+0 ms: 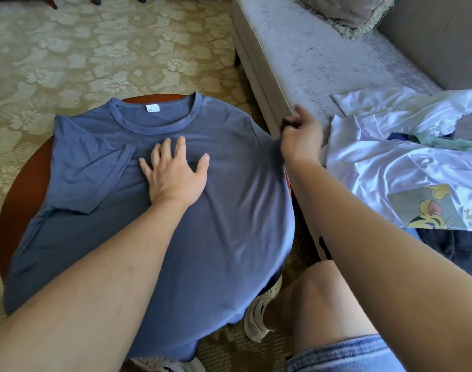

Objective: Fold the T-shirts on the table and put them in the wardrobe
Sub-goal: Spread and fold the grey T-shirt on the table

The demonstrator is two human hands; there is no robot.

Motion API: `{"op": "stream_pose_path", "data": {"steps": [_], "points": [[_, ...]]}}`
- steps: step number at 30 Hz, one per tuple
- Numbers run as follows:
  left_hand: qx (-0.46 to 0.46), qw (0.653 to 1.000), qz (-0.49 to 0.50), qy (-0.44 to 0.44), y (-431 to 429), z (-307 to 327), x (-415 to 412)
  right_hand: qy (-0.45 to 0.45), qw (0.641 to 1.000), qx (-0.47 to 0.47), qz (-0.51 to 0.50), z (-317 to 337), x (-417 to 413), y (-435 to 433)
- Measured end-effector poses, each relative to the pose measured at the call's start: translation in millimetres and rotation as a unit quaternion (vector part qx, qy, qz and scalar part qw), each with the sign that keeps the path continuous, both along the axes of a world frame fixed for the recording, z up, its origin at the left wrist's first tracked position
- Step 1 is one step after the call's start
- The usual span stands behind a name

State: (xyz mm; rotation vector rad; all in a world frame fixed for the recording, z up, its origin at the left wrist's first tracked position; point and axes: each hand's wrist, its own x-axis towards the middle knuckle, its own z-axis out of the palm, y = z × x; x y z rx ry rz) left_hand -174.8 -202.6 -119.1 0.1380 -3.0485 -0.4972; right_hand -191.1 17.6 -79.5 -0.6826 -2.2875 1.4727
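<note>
A blue T-shirt [224, 210] lies spread face up over a round brown table [28, 178], collar at the far side, its left sleeve folded in over the chest. My left hand [175, 170] presses flat on the chest with fingers spread. My right hand [300, 138] grips the shirt's right sleeve at the table's right edge and holds it lifted. The shirt's hem hangs over the table's near edge.
A grey sofa [323, 57] stands at the right with a pile of clothes on it: a white T-shirt [390, 162] with a cartoon print and dark garments [454, 248]. A cushion [347, 14] lies at the sofa's back. Patterned carpet [95, 49] surrounds the table. My knee [326, 296] is near the table.
</note>
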Motion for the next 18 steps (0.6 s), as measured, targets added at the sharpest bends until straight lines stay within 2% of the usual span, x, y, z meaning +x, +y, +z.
{"op": "stream_pose_path", "data": {"steps": [1, 3, 4, 5, 8, 10, 11, 14, 16, 18], "points": [[0.035, 0.999, 0.0, 0.009, -2, 2, 2, 0.004, 0.993, 0.077, 0.091, 7, 4, -17], [0.099, 0.994, 0.012, 0.042, -10, 8, 6, -0.002, 0.937, 0.208, 0.28, 8, 18, -46], [0.113, 0.992, 0.025, 0.058, -17, 14, 7, 0.011, 0.91, 0.26, 0.321, 6, 26, -56], [0.11, 0.991, 0.039, 0.07, -28, 19, 8, 0.036, 0.897, 0.297, 0.325, 4, 33, -62], [0.03, 0.996, 0.066, 0.059, -75, 33, 12, 0.073, 0.909, 0.344, 0.223, -4, 43, -64], [-0.026, 0.997, 0.076, 0.007, -104, 34, 18, -0.01, 0.91, 0.368, 0.192, -5, 46, -65], [-0.047, 0.995, 0.079, -0.024, -115, 31, 22, -0.072, 0.904, 0.373, 0.195, -7, 47, -67], [-0.083, 0.986, 0.08, -0.119, -135, 17, 34, -0.185, 0.874, 0.381, 0.238, -15, 46, -77], [-0.102, 0.981, 0.075, -0.146, -139, 8, 39, -0.227, 0.848, 0.393, 0.273, -28, 45, -82], [-0.105, 0.982, 0.08, -0.134, -140, 2, 39, -0.223, 0.838, 0.411, 0.281, -40, 43, -83]]}}
